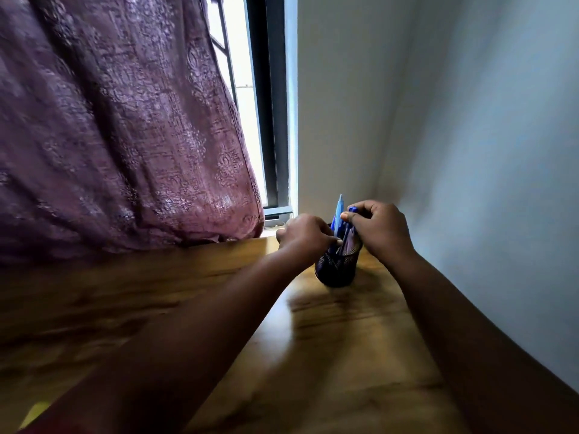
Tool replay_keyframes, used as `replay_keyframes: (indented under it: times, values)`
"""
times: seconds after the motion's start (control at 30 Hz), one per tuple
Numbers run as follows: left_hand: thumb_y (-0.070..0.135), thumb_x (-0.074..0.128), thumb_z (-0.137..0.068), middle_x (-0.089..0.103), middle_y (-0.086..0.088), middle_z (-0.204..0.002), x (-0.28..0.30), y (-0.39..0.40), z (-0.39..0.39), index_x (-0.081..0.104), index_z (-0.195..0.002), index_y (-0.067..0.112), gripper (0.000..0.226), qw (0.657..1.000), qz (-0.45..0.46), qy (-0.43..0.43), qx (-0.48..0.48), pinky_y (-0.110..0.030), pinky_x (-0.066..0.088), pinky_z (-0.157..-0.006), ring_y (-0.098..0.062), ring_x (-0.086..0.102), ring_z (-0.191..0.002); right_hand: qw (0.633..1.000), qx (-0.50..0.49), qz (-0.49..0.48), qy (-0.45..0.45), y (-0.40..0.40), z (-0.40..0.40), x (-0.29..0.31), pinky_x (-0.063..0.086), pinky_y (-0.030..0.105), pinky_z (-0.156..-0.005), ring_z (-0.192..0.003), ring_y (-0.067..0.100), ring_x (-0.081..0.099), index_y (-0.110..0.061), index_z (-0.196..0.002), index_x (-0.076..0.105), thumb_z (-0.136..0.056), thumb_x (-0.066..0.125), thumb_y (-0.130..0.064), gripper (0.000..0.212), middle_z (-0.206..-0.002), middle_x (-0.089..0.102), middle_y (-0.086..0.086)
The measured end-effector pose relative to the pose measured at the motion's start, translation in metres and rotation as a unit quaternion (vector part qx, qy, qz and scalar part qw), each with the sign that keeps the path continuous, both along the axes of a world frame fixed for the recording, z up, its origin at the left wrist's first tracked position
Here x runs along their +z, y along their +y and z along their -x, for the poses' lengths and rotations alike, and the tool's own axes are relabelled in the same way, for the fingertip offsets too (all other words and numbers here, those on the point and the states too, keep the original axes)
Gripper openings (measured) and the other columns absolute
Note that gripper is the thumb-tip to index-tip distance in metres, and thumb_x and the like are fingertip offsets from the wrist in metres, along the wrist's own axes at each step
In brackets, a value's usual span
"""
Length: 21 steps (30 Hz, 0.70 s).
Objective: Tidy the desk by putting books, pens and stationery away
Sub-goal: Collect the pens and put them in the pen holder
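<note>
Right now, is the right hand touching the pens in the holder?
Touching. Head view: the right hand pinches the dark blue pen at its top, above the mesh holder.

**Your arms: bare from hand to upper forearm**

You wear no sleeves that reach into view: both forearms are bare all the way to the bottom edge of the picture. Your left hand (302, 234) and right hand (380, 228) carry no gloves, and no rings, watch or bands show on fingers or wrists. Your fingernails look short, though blur softens them.
</note>
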State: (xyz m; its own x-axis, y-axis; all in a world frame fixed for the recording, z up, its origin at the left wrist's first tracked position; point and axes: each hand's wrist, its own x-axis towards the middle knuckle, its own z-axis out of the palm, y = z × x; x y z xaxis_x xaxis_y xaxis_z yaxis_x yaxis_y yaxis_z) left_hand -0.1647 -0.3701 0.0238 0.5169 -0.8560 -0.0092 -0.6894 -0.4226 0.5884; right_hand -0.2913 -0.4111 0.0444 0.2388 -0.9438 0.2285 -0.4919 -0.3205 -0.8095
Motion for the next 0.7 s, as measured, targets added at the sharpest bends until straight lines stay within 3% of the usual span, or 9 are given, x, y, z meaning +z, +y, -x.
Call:
replay_keyframes:
  times: [0.27,0.4,0.53,0.7]
  values:
    - [0.057,0.073,-0.069,0.069,0.0,-0.101,-0.007,0.006,0.001,0.073,-0.097,0.037,0.035,0.999,-0.001,-0.051,-0.012,-0.029,0.035,-0.074,-0.023,0.057,-0.104,1.0,0.005,-0.013,0.018,0.005,-0.004,-0.008,0.042,0.02,-0.058,-0.075,0.016,0.061,-0.015,-0.1,0.07,-0.079,0.072,-0.022,0.022,-0.082,0.068,0.001]
    - [0.055,0.073,-0.07,0.071,0.003,-0.092,-0.004,0.022,-0.004,0.075,-0.091,0.033,0.031,0.999,0.037,-0.023,-0.023,-0.027,0.036,-0.067,-0.019,0.061,-0.092,1.0,0.001,0.009,0.03,0.007,-0.005,-0.011,0.042,0.021,-0.074,-0.087,0.017,0.061,-0.014,-0.115,0.064,-0.079,0.072,-0.024,0.038,-0.102,0.07,0.005]
    - [0.045,0.075,-0.073,0.073,0.0,-0.088,0.005,0.059,-0.021,0.077,-0.084,0.021,0.026,0.993,0.094,0.041,-0.054,-0.027,0.046,-0.07,-0.013,0.062,-0.08,0.997,0.001,0.032,0.073,0.009,-0.005,-0.01,0.049,0.034,-0.09,-0.104,0.025,0.061,-0.015,-0.128,0.057,-0.082,0.069,-0.025,0.049,-0.118,0.064,0.012]
    - [0.037,0.074,-0.078,0.069,-0.001,-0.075,0.017,0.13,-0.056,0.075,-0.079,0.013,0.024,0.99,0.112,0.059,-0.056,-0.027,0.044,-0.067,-0.011,0.059,-0.069,0.994,-0.021,0.071,0.084,0.031,-0.008,0.015,0.039,0.028,-0.085,-0.106,0.031,0.055,-0.011,-0.131,0.053,-0.081,0.065,-0.016,0.052,-0.117,0.059,0.021]
